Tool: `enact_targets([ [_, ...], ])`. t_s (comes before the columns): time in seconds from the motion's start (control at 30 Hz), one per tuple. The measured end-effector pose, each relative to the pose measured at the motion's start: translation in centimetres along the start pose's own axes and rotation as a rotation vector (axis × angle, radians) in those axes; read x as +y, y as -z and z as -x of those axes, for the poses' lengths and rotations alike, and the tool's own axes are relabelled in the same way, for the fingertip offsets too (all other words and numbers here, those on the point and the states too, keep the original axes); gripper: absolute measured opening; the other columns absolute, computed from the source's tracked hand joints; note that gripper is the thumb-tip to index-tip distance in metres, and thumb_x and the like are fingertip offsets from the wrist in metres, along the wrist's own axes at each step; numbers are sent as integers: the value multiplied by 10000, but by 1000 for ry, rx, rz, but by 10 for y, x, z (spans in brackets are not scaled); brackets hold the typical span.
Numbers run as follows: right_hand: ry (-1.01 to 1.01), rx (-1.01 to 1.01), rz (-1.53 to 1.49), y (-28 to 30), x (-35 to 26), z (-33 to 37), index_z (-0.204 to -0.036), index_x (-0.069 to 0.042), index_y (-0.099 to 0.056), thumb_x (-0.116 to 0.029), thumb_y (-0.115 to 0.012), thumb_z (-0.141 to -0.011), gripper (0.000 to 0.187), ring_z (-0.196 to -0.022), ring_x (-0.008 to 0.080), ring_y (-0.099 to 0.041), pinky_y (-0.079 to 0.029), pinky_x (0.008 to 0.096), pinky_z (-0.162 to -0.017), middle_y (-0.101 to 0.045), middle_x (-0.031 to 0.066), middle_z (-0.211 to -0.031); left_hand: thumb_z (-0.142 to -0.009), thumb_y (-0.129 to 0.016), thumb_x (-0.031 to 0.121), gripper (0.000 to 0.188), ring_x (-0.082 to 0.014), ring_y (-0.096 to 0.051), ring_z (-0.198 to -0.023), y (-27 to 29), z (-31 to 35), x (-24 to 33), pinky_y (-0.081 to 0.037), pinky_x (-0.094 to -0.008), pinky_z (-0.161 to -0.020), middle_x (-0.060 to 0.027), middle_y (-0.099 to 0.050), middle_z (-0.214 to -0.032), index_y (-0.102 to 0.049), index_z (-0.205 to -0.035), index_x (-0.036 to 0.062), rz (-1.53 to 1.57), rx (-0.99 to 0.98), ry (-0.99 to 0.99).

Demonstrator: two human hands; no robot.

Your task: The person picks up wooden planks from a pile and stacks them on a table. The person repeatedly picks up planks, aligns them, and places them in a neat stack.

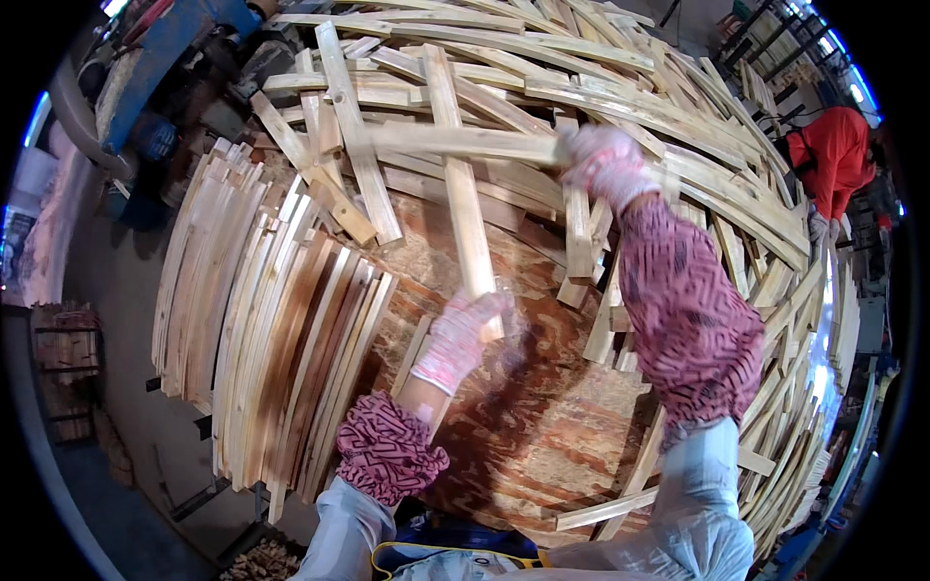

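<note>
My left hand, in a pale pink-and-white work glove, is closed round the near end of a long wooden slat. That slat points away from me, over the loose pile. Farther off and to the right, my gloved right hand is closed on the right end of another wooden slat, which lies crosswise and crosses the first one. Motion blurs the right hand and its slat. Patterned purple sleeve covers wrap both forearms. Under my hands is a worn plywood board.
Slats stand side by side in a neat stack at the left. A big jumbled heap of slats spreads over the far side and down the right. Blue machinery stands at far left. A person in red bends over at far right.
</note>
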State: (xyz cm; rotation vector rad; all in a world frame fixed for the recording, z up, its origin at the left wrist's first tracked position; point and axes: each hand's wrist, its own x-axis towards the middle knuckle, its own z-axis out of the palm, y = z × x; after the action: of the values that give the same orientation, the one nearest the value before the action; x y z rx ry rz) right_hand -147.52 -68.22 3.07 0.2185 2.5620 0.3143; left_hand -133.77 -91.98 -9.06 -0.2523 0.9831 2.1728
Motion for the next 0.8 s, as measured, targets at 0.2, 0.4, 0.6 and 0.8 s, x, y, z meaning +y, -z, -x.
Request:
enact_targets([
  [0.2, 300, 347, -709, -58, -55, 24, -1252, -32, -545, -535, -659, -835, 664, -1046, 311, -635, -507, 410, -906, -662, 208, -1045, -827, -713, 19, 476, -168, -617, -717, -32, 0, -45, -560, -291, -662, -69, -610, -891, -453, -1225, 44, 17, 10, -12],
  [0.4, -158, 434, -326, -75, 6, -32, -1263, -126, -488, -342, -636, -883, 462, -1153, 270, -590, -495, 417, -921, -618, 136, -1168, -830, -665, -44, 433, -205, -644, -723, -19, 12, -24, -575, -309, -644, -111, -624, -894, -455, -1202, 34, 20, 95, -10],
  [0.6, 475, 487, -785, -146, -64, 56, -1346, -102, -497, -371, -571, -952, 483, -1188, 335, -567, -449, 360, -1027, -534, 216, -1350, -794, -757, 104, 621, -209, -632, -826, -36, 3, -15, -593, -338, -728, -106, -587, -986, -441, -1328, 85, 92, 53, -184],
  [0.8, 328, 336, -1337, -91, -118, -24, -1209, -31, -610, -215, -508, -966, 322, -765, 213, -631, -529, 352, -646, -662, 103, -1000, -770, -761, 151, 543, -236, -620, -674, -13, 54, 46, -566, -365, -599, -131, -591, -888, -489, -1223, 27, 364, -129, 44],
])
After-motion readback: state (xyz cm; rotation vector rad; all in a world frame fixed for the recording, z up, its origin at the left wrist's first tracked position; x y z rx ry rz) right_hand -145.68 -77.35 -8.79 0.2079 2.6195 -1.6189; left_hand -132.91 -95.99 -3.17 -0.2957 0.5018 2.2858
